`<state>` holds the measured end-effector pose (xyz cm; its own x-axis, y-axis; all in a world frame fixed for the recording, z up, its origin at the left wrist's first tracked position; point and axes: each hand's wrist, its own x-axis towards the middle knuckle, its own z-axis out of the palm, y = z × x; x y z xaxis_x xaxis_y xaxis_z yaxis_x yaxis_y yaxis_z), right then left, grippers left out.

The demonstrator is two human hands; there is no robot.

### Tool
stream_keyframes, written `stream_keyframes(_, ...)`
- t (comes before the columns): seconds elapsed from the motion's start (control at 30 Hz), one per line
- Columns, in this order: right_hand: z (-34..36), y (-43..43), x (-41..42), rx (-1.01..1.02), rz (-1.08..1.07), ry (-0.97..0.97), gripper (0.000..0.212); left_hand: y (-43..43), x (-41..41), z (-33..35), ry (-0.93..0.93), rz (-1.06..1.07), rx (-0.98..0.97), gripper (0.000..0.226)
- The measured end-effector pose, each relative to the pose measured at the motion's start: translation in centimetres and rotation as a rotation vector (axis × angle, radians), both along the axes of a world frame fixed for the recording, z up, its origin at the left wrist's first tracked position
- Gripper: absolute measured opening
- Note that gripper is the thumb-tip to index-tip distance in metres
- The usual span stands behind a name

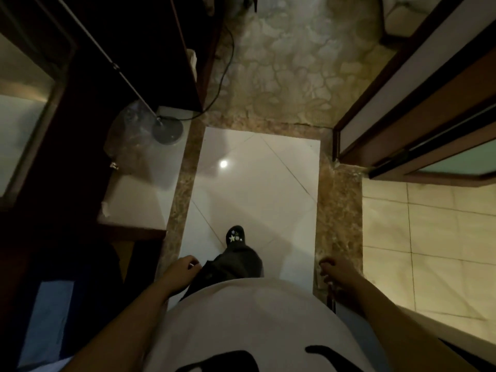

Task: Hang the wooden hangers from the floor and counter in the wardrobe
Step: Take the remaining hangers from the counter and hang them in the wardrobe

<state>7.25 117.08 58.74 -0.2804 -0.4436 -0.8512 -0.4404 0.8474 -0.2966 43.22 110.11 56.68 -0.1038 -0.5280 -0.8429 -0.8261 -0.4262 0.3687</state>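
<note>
My left hand [185, 267] hangs beside my hip with its fingers curled and nothing visible in it. My right hand [336, 275] is curled at my right side. A thin dark bar [332, 298] sticks out under it towards my body and looks like part of a wooden hanger; most of it is hidden by my hand and shirt. No other hanger shows on the white floor [255, 183] or on the white counter [139, 194] at my left. Dark wooden furniture [80, 89] rises behind the counter.
A round lamp base [167, 128] with its pole and a clear plastic bag [126, 140] stand on the counter's far end. A black cable [225, 73] trails over the patterned carpet ahead. A wooden door frame [402, 103] and a tiled room lie to the right. My dark shoe [236, 234] is forward.
</note>
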Motion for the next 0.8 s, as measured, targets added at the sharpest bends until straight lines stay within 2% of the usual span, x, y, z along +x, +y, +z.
stream_keyframes(0.07,0.9,-5.9,1.3,-0.106,0.035,-0.014,0.028,-4.3,0.5,0.7,0.012,0.011,-0.035,0.016)
stream_keyframes(0.17,2.3,-14.4,3.5,-0.262,0.124,-0.050,0.028,-10.4,1.1,1.9,0.014,0.016,-0.068,0.021)
stream_keyframes(0.4,5.2,-29.4,6.8,-0.379,0.307,-0.118,0.028,-20.2,1.5,3.1,0.006,0.102,-0.089,0.029)
stream_keyframes(0.63,4.0,-40.1,3.3,-0.356,0.307,-0.144,0.029,-30.1,-2.2,2.6,-0.010,0.099,-0.109,0.027)
stream_keyframes(0.8,1.9,-45.0,-3.8,-0.240,0.165,-0.117,0.025,-38.0,-7.6,2.8,-0.032,0.022,-0.068,0.018)
